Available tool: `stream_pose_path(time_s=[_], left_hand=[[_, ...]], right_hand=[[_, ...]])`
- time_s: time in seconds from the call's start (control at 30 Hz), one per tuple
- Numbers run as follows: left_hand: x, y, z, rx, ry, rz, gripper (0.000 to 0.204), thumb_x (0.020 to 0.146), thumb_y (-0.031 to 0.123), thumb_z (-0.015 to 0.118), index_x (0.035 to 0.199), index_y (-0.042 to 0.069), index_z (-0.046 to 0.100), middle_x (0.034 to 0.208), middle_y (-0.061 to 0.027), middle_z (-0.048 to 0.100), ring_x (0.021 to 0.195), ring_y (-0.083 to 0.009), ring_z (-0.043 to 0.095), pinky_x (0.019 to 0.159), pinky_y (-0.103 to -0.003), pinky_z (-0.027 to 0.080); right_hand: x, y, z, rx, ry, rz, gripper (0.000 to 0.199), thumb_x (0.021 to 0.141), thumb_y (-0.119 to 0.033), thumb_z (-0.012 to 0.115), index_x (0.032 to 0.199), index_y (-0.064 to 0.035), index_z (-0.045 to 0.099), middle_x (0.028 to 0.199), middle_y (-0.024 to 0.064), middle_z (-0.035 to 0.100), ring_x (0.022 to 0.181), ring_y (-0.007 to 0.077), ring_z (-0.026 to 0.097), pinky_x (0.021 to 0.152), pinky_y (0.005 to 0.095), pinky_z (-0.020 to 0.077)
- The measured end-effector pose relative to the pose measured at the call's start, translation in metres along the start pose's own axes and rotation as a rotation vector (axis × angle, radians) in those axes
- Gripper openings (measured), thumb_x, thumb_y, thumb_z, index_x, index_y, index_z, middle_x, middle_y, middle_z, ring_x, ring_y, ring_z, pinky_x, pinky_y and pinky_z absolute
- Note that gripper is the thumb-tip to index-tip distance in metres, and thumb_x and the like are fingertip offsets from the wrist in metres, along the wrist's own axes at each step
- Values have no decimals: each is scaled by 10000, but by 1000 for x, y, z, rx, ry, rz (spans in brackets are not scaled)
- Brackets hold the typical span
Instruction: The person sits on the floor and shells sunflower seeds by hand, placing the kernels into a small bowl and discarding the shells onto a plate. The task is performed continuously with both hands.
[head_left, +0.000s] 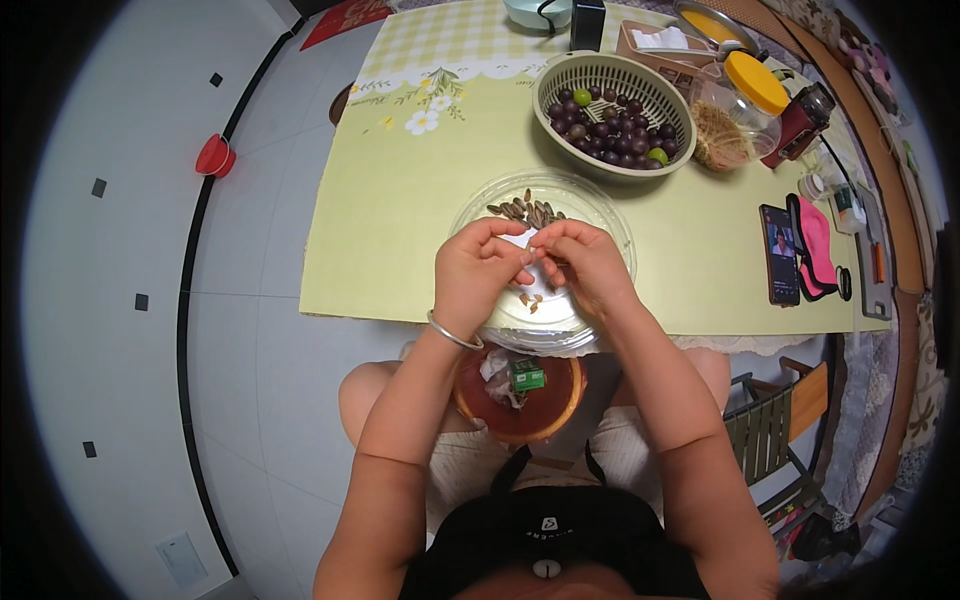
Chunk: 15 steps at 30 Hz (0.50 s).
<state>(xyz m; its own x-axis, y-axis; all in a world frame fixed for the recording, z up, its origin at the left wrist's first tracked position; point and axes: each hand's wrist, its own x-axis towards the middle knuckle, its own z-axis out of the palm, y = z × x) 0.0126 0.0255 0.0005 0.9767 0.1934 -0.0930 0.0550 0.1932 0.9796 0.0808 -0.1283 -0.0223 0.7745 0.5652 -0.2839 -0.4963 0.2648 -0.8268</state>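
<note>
Both hands at frame centre over the clear glass bowl (600,215): left hand (475,270) and right hand (590,265) fingertips pressed together, pinching one small seed (533,253) between them. More seeds (525,210) lie at the bowl's far rim. Colander of dark grapes (612,120) sits upper right on the tabletop (400,230).

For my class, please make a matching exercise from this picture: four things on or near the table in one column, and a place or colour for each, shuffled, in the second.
Things:
1. colander
2. jar lid
3. phone
4. clear bowl

Descriptions:
A. yellow
B. directly under both hands, holding seeds
C. filled with dark round fruit
D. lying flat near the table's right edge, screen lit

Pairs: 1-C, 2-A, 3-D, 4-B
</note>
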Motion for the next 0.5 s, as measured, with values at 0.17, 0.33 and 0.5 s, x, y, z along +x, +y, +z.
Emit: stream_pose_path(time_s=[0.17,0.33,0.5], left_hand=[[-2,1,2,133,-5,-28,209,823,-92,625,1023,-55,578,773,-104,672,642,-122,653,593,-218,541],[-3,1,3,138,-52,-52,180,825,-85,622,997,-46,587,756,-95,666,636,-125,657,586,-222,540],[3,-6,-8,-177,-161,-161,186,826,-77,611,1009,-49,590,789,-117,671,630,-155,658,600,-266,562]], right_hand=[[-6,-1,6,-258,40,-102,43,804,-36,636,833,-8,650,699,2,588,599,47,501,518,195,391],[-3,7,-1,-504,44,-314,43,790,-62,645,775,-21,641,710,0,598,614,53,507,544,199,407],[-7,-4,4,-255,16,-87,22,788,-36,616,767,-29,615,719,18,614,617,61,524,540,197,398]])
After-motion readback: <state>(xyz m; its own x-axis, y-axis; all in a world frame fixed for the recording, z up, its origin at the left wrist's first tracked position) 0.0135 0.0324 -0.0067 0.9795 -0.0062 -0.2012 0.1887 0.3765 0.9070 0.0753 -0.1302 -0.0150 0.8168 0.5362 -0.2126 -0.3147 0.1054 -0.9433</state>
